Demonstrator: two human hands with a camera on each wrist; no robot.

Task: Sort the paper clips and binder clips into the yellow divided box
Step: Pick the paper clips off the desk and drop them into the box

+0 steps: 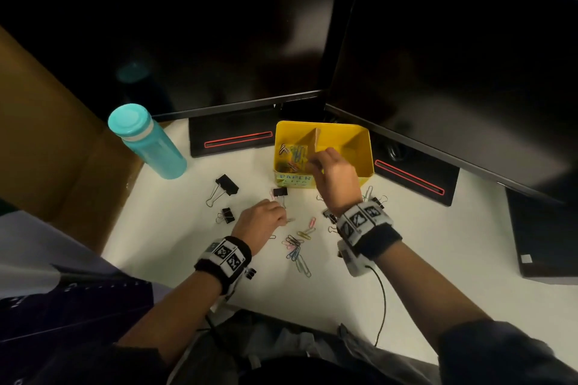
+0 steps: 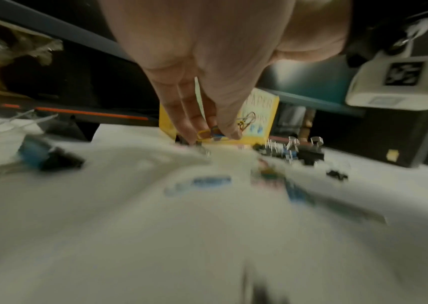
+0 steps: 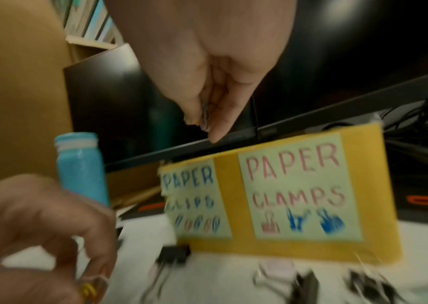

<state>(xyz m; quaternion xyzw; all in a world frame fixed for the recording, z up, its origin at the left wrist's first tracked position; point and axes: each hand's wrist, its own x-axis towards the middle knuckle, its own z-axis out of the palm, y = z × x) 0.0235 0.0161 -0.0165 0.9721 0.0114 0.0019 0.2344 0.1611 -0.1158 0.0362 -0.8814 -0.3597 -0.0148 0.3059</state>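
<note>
— Both wrists first: what are your hands doing?

— Left hand (image 1: 262, 218) sits low on the white counter (image 1: 438, 275), fingers pinching a few paper clips (image 2: 208, 132). Right hand (image 1: 334, 172) hovers over the yellow divided box (image 1: 362, 147), fingertips pinched on paper clips (image 3: 205, 117).

— And the rest?

— Loose paper clips (image 1: 297, 247) lie between my wrists; black binder clips (image 1: 226, 185) lie left of the box, whose left compartment holds clips.
</note>
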